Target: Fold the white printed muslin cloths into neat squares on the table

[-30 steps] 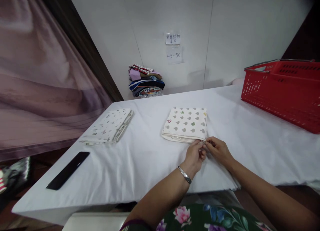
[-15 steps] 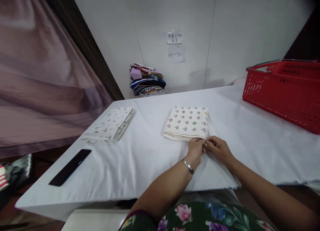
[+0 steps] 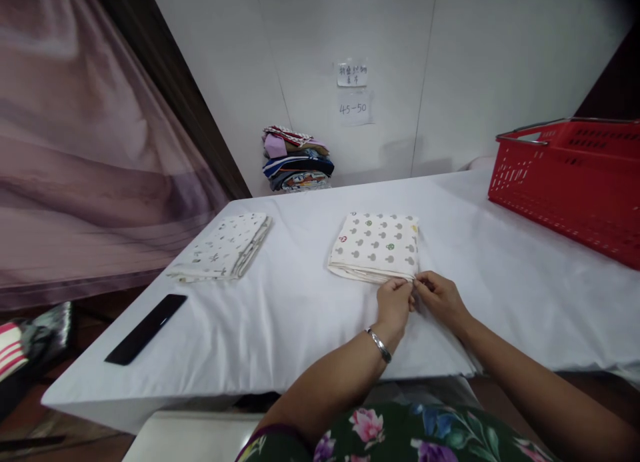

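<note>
A long table draped in white fabric (image 3: 300, 315) bears a folded cream cloth (image 3: 375, 245) printed with small grey tree shapes. Well to the right of that cloth stands a red perforated plastic basket (image 3: 570, 189). To its left lies a second folded white patterned cloth (image 3: 225, 245), and farther left and nearer, a flat black rectangular slab (image 3: 146, 329). The left hand (image 3: 395, 303) and right hand (image 3: 441, 301) meet at the cream cloth's near right corner, the fingertips of both pinched on its edge, with the cloth lying just beyond them.
</note>
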Demonstrator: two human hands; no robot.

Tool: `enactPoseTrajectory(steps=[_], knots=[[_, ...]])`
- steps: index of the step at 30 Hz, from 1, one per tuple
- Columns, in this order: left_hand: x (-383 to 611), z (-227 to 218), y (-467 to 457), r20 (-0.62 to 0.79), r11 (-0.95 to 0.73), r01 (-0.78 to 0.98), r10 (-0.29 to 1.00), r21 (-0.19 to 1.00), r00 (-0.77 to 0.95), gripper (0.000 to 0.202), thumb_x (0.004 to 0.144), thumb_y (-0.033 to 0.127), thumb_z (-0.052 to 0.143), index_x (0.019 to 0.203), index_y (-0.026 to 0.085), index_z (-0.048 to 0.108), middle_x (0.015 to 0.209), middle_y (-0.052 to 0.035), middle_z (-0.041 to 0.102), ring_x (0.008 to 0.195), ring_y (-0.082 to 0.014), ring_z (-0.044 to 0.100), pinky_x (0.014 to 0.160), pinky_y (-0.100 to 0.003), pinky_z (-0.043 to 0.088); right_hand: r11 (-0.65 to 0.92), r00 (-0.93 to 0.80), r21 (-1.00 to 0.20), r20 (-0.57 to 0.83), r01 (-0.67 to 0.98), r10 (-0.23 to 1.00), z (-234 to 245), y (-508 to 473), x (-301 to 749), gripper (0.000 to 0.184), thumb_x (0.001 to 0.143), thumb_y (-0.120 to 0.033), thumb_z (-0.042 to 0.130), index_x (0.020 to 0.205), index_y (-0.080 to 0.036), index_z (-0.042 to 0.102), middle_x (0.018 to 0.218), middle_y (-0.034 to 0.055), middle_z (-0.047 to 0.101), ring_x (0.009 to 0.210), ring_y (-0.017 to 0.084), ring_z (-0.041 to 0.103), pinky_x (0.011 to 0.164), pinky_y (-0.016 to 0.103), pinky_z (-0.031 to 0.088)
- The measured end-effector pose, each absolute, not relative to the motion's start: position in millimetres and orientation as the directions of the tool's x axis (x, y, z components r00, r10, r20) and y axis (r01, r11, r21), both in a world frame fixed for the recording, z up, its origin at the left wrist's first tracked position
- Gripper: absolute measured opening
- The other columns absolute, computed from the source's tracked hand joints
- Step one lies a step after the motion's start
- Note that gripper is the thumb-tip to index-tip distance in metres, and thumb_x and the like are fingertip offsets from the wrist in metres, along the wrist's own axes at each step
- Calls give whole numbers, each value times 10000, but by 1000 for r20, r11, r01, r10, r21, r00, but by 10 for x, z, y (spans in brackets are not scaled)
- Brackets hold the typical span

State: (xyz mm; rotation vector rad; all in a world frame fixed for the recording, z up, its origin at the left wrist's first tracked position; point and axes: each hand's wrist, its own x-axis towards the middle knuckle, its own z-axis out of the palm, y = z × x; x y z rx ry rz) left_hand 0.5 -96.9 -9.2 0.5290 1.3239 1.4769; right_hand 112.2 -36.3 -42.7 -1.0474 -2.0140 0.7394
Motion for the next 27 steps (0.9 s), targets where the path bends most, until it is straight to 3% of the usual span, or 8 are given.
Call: enactPoseTrajectory(steps=[11,15,17,20,25,27], knots=[[-51,-78,-1122,-315,244,-290,920,925,-231,240,719,213,515,906,160,656,424,63,414,370,-75,353,392,-194,266,560,-479,-655,326,507,815,-298,-453,1126,262,830,-425,484,914,-197,580,657,0,586,524,126,506,500,256,384],[-138,-105,-1147,-108,118,23,960,993,-257,284,728,180,515,959,217,675,513,32,515,484,-113,437,506,-211,345,538,-467,-662,307,521,829,-299,-452,1109,254,834,-429,486,918,-201,561,652,-8,575,527,127,500,517,260,390],[-190,-108,-1168,34,24,209,962,978,-270,264,719,163,541,921,248,690,609,8,581,582,-140,489,594,-223,367,527,-470,-673,290,519,834,-296,-450,1099,249,833,-426,489,917,-204,562,666,-8,584,536,128,508,527,260,397],[-252,-94,-1201,113,-20,343,960,939,-255,264,716,165,574,929,273,686,643,-8,589,670,-178,519,657,-237,369,501,-471,-700,261,509,843,-290,-444,1085,245,831,-430,490,893,-205,566,663,-9,592,534,129,512,521,258,395],[-321,-45,-1179,139,-78,269,966,960,-219,204,668,118,579,769,262,682,652,-7,572,699,-175,510,627,-216,349,497,-465,-716,268,490,844,-301,-424,1074,249,827,-433,490,881,-208,580,647,-7,590,528,128,496,505,254,380],[-341,-22,-1137,32,0,158,978,987,-205,199,654,104,552,734,241,673,610,11,547,599,-139,466,558,-210,324,493,-457,-717,270,492,848,-314,-417,1072,240,823,-425,493,870,-209,587,630,-11,585,521,125,489,500,251,373]])
